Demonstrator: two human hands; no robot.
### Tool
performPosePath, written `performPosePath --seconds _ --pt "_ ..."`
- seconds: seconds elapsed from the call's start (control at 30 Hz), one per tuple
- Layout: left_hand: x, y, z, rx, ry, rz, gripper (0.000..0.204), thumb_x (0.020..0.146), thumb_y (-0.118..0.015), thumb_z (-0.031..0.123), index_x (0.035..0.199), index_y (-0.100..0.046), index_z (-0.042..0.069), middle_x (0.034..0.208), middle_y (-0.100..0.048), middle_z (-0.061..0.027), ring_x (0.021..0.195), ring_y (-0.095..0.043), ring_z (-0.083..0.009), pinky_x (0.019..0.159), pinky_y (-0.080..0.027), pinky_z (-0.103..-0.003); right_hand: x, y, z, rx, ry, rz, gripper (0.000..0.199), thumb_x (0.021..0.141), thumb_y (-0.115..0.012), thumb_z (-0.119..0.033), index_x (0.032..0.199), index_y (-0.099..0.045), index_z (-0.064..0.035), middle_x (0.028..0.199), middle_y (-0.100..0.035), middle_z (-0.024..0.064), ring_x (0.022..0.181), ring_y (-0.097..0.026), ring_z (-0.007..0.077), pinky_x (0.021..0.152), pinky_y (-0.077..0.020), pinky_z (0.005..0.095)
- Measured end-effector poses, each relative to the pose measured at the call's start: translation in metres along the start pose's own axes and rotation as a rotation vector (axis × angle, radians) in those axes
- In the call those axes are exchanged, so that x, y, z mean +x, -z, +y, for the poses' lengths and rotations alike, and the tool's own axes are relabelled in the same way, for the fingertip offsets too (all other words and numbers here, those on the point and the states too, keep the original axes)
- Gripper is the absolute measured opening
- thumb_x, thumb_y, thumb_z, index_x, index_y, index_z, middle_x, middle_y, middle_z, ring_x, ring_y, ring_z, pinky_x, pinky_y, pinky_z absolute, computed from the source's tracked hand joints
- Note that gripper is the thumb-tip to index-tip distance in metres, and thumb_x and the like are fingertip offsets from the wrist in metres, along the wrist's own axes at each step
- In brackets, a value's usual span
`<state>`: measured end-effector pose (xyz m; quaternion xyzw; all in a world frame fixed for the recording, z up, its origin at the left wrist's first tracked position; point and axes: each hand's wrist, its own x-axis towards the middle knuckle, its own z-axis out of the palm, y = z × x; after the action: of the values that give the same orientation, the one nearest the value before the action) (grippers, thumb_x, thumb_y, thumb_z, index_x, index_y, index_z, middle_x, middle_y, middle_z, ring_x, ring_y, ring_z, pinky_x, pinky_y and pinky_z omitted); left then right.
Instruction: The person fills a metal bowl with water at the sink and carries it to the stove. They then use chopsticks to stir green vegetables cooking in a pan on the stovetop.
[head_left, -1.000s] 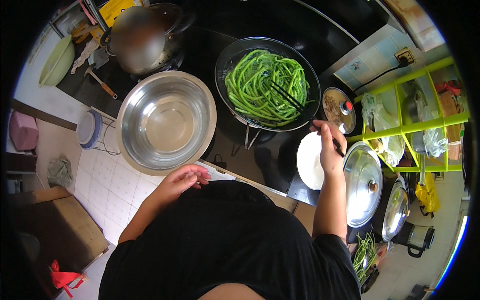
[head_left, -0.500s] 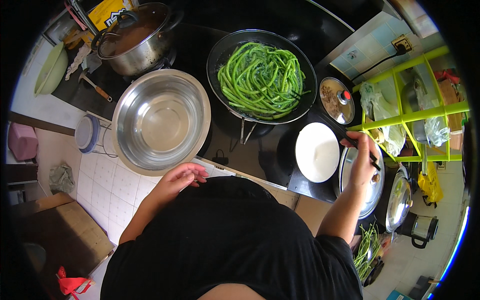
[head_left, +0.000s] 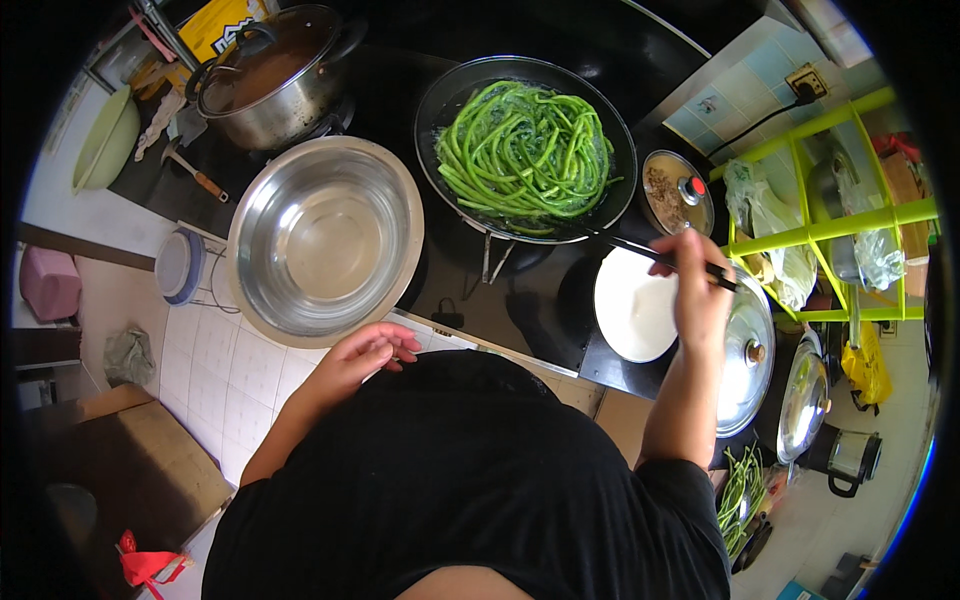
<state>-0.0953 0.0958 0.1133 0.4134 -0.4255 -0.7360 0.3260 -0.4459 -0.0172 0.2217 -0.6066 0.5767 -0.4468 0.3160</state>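
Observation:
My right hand grips a pair of dark chopsticks, whose tips reach the near right edge of a black frying pan. Long green beans lie coiled in bubbling liquid in that pan. Under my right hand and the chopsticks stands a white bowl with nothing visible in it. Low on the left, my left hand is empty, its fingers loosely bent and apart. It rests close to my shirt, by the near rim of a wide stainless steel basin.
A lidded steel pot stands at the far left. Right of the pan sit a small glass-lidded dish, a large glass lid and a green rack. More raw beans lie at lower right.
My right hand has moved up and left, swinging the chopsticks from beside the large lid to the pan's near right edge. My left hand has barely moved.

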Motion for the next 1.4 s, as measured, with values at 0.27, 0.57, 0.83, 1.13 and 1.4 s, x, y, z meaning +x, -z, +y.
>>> performPosePath --seconds 0.27,0.57,0.83,1.13,1.4 --pt "-0.003 0.000 -0.005 -0.010 0.012 0.019 0.030 0.094 -0.042 0.017 0.119 -0.047 0.001 0.114 -0.055 -0.0124 0.104 -0.054 -0.0215 0.088 -0.044 -0.035 0.003 -0.018 0.022 -0.145 0.109 -0.014 0.027 0.092 -0.050 -0.017 0.078 -0.064 0.0020 0.064 -0.059 0.0066 0.058 -0.055 0.0119 0.056 -0.0415 0.0239" --pt "-0.007 0.002 -0.009 -0.031 0.014 0.032 0.030 0.094 -0.043 0.020 0.118 -0.049 0.004 0.113 -0.056 -0.0092 0.103 -0.054 -0.0186 0.087 -0.043 -0.032 0.008 -0.010 0.020 -0.087 0.278 0.106 0.029 0.092 -0.047 -0.018 0.078 -0.064 0.0016 0.064 -0.058 0.0078 0.061 -0.056 0.0153 0.058 -0.0427 0.0272" --pt "-0.008 0.002 -0.005 -0.037 0.008 0.052 0.031 0.094 -0.042 0.018 0.119 -0.048 0.001 0.114 -0.055 -0.0114 0.104 -0.054 -0.0204 0.088 -0.044 -0.035 0.007 0.000 0.046 -0.260 0.206 -0.029 0.014 0.087 -0.054 -0.008 0.086 -0.065 0.0005 0.074 -0.061 0.0090 0.071 -0.057 0.0195 0.065 -0.0440 0.0279" --pt "-0.003 0.000 -0.006 -0.025 0.005 0.015 0.029 0.094 -0.043 0.019 0.118 -0.049 0.004 0.114 -0.056 -0.0096 0.103 -0.054 -0.0191 0.088 -0.043 -0.032 0.012 -0.011 0.045 -0.062 0.067 0.024 0.020 0.090 -0.052 -0.013 0.088 -0.065 0.0021 0.080 -0.064 0.0120 0.075 -0.061 0.0174 0.069 -0.0451 0.0263" --pt "-0.004 0.000 -0.008 -0.033 0.011 0.005 0.030 0.094 -0.043 0.020 0.118 -0.049 0.003 0.113 -0.056 -0.0097 0.102 -0.054 -0.0188 0.087 -0.043 -0.032 0.042 -0.035 0.070 -0.164 0.454 0.136 0.011 0.087 -0.057 -0.008 0.084 -0.063 0.0009 0.073 -0.060 0.0118 0.065 -0.057 0.0216 0.061 -0.0431 0.0292"
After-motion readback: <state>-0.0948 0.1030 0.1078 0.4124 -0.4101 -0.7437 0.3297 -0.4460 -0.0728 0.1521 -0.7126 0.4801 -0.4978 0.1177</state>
